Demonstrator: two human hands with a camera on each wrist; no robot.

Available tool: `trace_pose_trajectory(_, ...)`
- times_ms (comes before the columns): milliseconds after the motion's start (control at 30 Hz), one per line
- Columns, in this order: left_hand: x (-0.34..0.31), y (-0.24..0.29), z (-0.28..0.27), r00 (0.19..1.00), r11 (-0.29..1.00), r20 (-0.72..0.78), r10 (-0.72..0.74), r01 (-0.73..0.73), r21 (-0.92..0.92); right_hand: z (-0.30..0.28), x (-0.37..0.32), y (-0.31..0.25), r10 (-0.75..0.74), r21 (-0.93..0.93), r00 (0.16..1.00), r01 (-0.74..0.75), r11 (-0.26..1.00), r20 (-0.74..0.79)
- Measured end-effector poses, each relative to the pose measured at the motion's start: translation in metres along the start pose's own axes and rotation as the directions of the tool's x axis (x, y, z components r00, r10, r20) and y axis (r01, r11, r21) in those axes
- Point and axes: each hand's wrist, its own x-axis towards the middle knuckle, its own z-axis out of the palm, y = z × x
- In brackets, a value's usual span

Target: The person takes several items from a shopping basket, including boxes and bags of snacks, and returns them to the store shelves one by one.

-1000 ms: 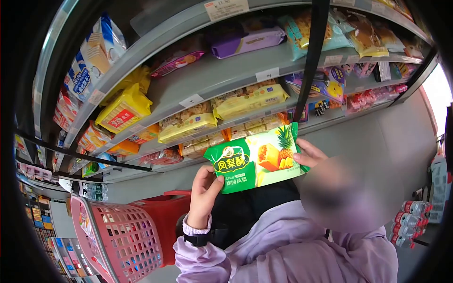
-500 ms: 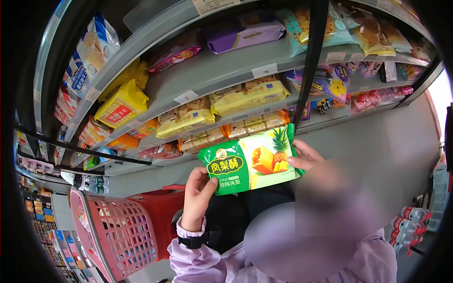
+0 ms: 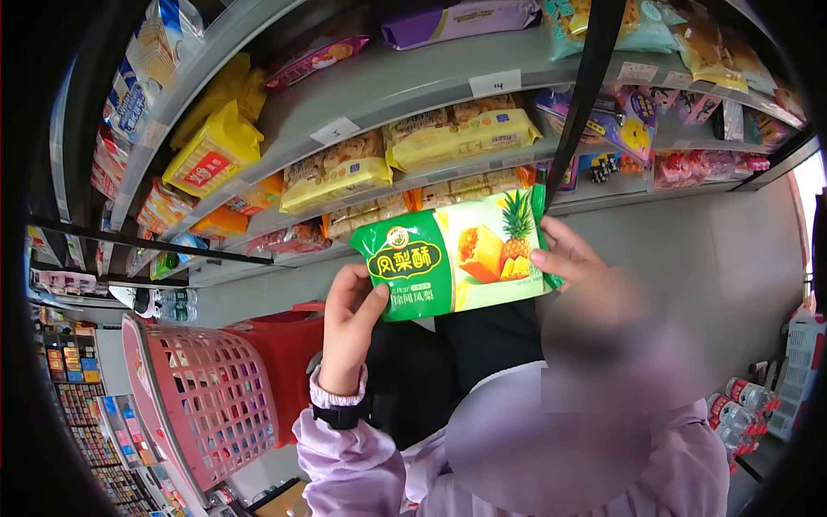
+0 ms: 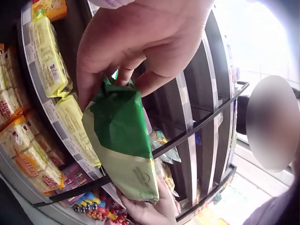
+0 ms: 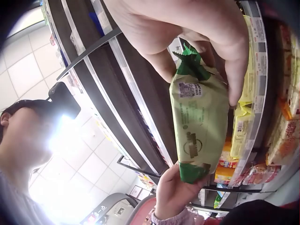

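A green and pale-yellow packet of pineapple cakes point(image 3: 457, 254), printed with a pineapple, is held up in front of the shelves, its front turned toward the head camera. My left hand point(image 3: 351, 310) grips its left end, thumb across the front. At the other end my right hand point(image 3: 568, 250) pinches the packet, thumb on the front near the pineapple picture. From the left wrist view, the left fingers point(image 4: 126, 75) close round the packet's crimped end. A printed code shows on the packet's side point(image 5: 199, 117) in the right wrist view.
Shelves with several snack packs, such as yellow biscuit packs point(image 3: 461, 138) and a purple pack point(image 3: 461, 24), stand ahead. A pink perforated basket point(image 3: 215, 405) sits at lower left beside a red one point(image 3: 289, 370). Bottled drinks point(image 3: 736, 414) are on the floor at right.
The packet, still held in both hands, has risen slightly in the head view, and the left hand has moved a little left and up. The head view has also shifted slightly.
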Motion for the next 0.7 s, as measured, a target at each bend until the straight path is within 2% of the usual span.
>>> trace_pose_trajectory(67, 0.001, 0.002, 0.002, 1.000, 0.999, -0.006, 0.002, -0.003, -0.048, 0.002, -0.001, -0.002, -0.022, 0.002, 1.000, 0.022, 1.000, -0.012)
trace_pose_trajectory(233, 0.004, 0.004, 0.003, 0.999, 0.999, 0.010, 0.031, -0.031, -0.032, 0.004, -0.001, -0.008, -0.134, -0.044, 0.991, 0.134, 0.990, -0.007)
trace_pose_trajectory(333, 0.008, 0.007, 0.010, 0.997, 0.996, 0.014, 0.071, -0.071, -0.047, 0.006, -0.004, -0.012, -0.145, -0.014, 0.989, 0.145, 0.989, -0.008)
trace_pose_trajectory(467, 0.011, 0.013, 0.012, 0.994, 0.993, 0.020, 0.110, -0.109, -0.054, 0.009, -0.010, -0.020, -0.157, -0.125, 0.988, 0.154, 0.980, -0.011)
trace_pose_trajectory(700, 0.009, 0.017, 0.013, 0.983, 0.985, 0.087, 0.162, -0.156, -0.069, 0.012, -0.018, -0.022, -0.194, -0.135, 0.980, 0.186, 0.973, -0.044)
